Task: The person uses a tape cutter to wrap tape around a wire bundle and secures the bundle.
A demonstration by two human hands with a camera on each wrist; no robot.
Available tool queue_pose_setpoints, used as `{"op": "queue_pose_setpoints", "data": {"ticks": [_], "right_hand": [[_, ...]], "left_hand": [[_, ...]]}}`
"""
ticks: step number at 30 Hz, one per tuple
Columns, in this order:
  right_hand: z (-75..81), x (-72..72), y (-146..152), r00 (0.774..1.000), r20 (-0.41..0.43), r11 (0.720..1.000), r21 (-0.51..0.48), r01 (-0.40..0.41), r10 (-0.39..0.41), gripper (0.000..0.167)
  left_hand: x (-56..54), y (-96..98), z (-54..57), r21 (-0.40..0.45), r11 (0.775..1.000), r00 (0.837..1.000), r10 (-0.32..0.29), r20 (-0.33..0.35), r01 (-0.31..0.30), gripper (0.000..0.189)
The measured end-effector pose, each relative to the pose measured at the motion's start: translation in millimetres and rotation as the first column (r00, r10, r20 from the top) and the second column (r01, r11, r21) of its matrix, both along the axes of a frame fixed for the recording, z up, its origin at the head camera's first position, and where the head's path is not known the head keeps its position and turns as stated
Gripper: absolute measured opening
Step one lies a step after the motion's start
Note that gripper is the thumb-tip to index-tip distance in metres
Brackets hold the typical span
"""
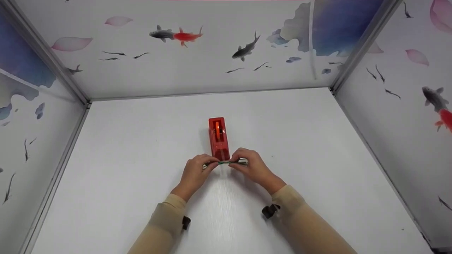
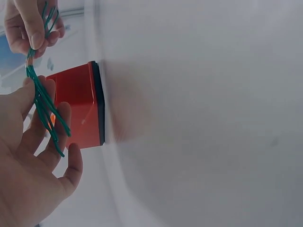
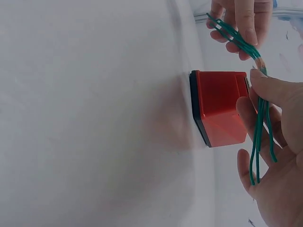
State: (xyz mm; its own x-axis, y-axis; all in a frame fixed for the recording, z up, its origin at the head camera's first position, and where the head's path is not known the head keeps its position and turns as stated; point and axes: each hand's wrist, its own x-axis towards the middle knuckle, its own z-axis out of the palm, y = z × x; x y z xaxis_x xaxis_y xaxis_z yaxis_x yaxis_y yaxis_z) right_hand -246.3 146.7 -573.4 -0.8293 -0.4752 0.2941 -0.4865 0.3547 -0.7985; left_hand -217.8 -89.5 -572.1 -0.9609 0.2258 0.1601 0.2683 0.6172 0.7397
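Both hands hold a bundle of thin green wires (image 2: 46, 105) in front of a red tape dispenser (image 1: 219, 139). My left hand (image 1: 195, 173) pinches the left part between thumb and fingers. On the other side, my right hand (image 1: 256, 168) pinches the right part likewise. Between the two grips, a shiny brownish band (image 3: 259, 63) shows around the middle of the bundle. Loose wire ends fan out over each palm in the wrist views. The dispenser stands upright on the table, its near end close to the fingertips, with an orange tape wheel (image 1: 217, 129) inside.
The white table (image 1: 141, 141) is bordered by printed panels, with a back wall (image 1: 212, 70) and side walls showing fish and petals. Metal rails (image 1: 212, 93) run along the table's edges. A small black device (image 1: 271, 211) sits at the right wrist.
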Motion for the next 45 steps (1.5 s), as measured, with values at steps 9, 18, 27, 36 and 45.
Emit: {"op": "queue_pose_setpoints", "data": {"ticks": [9,18,27,36,45], "right_hand": [[1.4,-0.3,0,0.983,-0.185,0.994,0.106,0.035,-0.015,0.012],[2.5,-0.8,1,0.973,-0.231,0.978,0.202,0.044,0.003,0.012],[3.6,0.4,-1,0.982,-0.19,0.939,0.338,0.063,0.002,0.019],[4.8,3.6,-1,0.958,-0.274,0.9,0.434,0.044,0.085,0.013],[10.8,3.7,-2,0.961,-0.269,0.886,0.459,0.067,0.066,0.013]], "left_hand": [[1.4,1.3,1.2,-0.012,1.0,1.0,-0.004,0.012,0.004,0.011],[1.2,-0.7,2.2,0.054,0.998,0.999,-0.021,0.042,0.019,0.012],[3.3,0.0,6.7,-0.034,0.999,0.998,-0.012,-0.055,0.01,0.014],[5.0,2.4,6.9,-0.206,0.977,0.947,-0.021,-0.32,-0.048,0.011],[5.7,4.6,9.2,-0.277,0.956,0.914,-0.024,-0.405,-0.097,0.012]]}}
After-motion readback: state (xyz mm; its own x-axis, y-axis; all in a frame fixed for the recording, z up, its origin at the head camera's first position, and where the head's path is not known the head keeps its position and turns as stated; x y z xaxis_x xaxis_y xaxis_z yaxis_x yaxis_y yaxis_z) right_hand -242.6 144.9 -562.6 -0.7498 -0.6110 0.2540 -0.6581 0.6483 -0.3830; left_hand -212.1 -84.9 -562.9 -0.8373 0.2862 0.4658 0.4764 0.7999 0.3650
